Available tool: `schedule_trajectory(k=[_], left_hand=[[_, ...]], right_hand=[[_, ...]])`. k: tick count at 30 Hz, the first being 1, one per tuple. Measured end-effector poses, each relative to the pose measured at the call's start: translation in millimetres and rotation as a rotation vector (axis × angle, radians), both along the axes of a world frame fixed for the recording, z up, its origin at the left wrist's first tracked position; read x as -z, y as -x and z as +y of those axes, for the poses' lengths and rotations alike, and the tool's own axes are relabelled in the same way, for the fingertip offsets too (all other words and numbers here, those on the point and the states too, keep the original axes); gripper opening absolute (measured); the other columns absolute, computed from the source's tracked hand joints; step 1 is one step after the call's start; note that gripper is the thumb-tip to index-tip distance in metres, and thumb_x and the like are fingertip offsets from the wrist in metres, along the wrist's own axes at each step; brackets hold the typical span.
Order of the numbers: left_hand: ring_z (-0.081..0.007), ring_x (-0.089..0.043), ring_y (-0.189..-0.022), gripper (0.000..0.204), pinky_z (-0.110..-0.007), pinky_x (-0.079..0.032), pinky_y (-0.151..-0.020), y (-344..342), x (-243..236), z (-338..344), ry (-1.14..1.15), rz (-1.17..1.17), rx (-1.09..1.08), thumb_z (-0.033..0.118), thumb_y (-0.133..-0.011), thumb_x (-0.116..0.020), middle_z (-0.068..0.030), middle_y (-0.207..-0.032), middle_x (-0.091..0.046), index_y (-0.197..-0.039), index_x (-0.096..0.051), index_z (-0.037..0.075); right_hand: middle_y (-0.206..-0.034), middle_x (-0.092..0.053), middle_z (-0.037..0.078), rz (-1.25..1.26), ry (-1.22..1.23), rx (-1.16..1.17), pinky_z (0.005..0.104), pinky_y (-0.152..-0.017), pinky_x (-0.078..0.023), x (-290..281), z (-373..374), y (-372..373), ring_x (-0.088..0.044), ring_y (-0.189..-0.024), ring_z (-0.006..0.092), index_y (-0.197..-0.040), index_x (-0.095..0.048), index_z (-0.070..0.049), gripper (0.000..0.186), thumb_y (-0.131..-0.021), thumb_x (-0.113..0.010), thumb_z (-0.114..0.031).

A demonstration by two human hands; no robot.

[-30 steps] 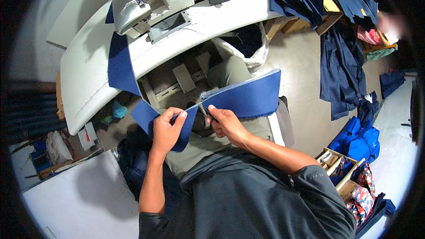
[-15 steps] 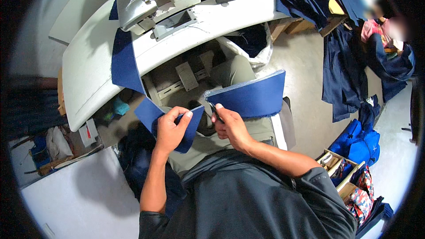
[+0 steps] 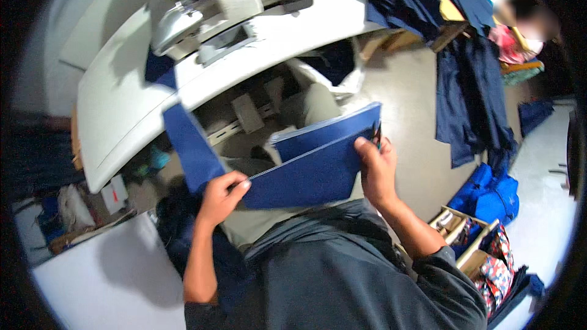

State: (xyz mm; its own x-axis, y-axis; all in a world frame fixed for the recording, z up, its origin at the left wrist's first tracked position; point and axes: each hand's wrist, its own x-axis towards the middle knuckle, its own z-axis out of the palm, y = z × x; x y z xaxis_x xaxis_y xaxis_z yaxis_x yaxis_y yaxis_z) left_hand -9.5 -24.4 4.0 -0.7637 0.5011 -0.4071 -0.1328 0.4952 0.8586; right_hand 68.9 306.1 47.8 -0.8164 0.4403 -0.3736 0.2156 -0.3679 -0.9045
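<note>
A navy-blue fabric panel [image 3: 306,177] with a white overstitched top edge is stretched across my lap between both hands. My left hand [image 3: 221,197] pinches its left end, thumb on top. My right hand [image 3: 377,168] grips its right end and also holds a slim dark tool [image 3: 377,133], which looks like thread snips, pointing up. Just behind the held panel lies another blue panel [image 3: 287,145], its edge overstitched in white. From my left hand a blue fabric strip [image 3: 191,143] runs up toward the table edge. More blue fabric [image 3: 160,72] is on the table near the sewing machine [image 3: 214,12].
The white table [image 3: 122,110] curves across in front of me. Dark blue garments [image 3: 471,98] hang at the right. A bright blue bundle [image 3: 486,192] and a wooden box with compartments [image 3: 465,238] stand low at my right. Another person [image 3: 532,21] sits at the far right.
My right hand has moved right and taken the held panel's right end, spreading it flat. My left hand has shifted slightly down and left. The view has moved a little.
</note>
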Motion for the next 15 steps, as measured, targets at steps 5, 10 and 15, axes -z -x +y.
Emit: schedule_trajectory(k=[5, 10, 15], left_hand=[[-0.0052, -0.055, -0.076, 0.012, -0.025, -0.047, -0.07, 1, -3, 2, -0.042, 0.074, -0.202, 0.011, -0.093, -0.07, 0.0016, -0.079, -0.064, -0.092, -0.068, -0.001], [-0.004, -0.05, -0.069, 0.016, -0.026, -0.044, -0.062, 16, -3, 25, 0.07, 0.199, -0.235, 0.015, -0.094, -0.07, 0.0019, -0.071, -0.06, -0.093, -0.067, -0.002], [-0.0049, -0.051, -0.065, 0.018, -0.026, -0.043, -0.058, 20, 8, 33, 0.109, 0.261, -0.229, 0.017, -0.094, -0.071, -0.0015, -0.068, -0.061, -0.094, -0.068, -0.001]], right_hand=[[-0.074, -0.056, -0.007, 0.071, 0.012, 0.199, 0.0219, -0.054, -0.038, 19, 65, 9, -0.047, -0.06, 0.0038, -0.087, -0.062, -0.01, 0.009, -0.093, -0.066, -0.014], [-0.071, -0.053, -0.009, -0.008, -0.142, 0.172, 0.0218, -0.055, -0.036, 49, 81, 19, -0.045, -0.061, 0.0023, -0.085, -0.063, -0.01, 0.012, -0.094, -0.069, -0.015], [-0.07, -0.05, -0.009, -0.093, -0.49, 0.064, 0.0224, -0.054, -0.033, 91, 94, 21, -0.041, -0.064, 0.0017, -0.09, -0.065, -0.006, 0.014, -0.093, -0.072, -0.017]])
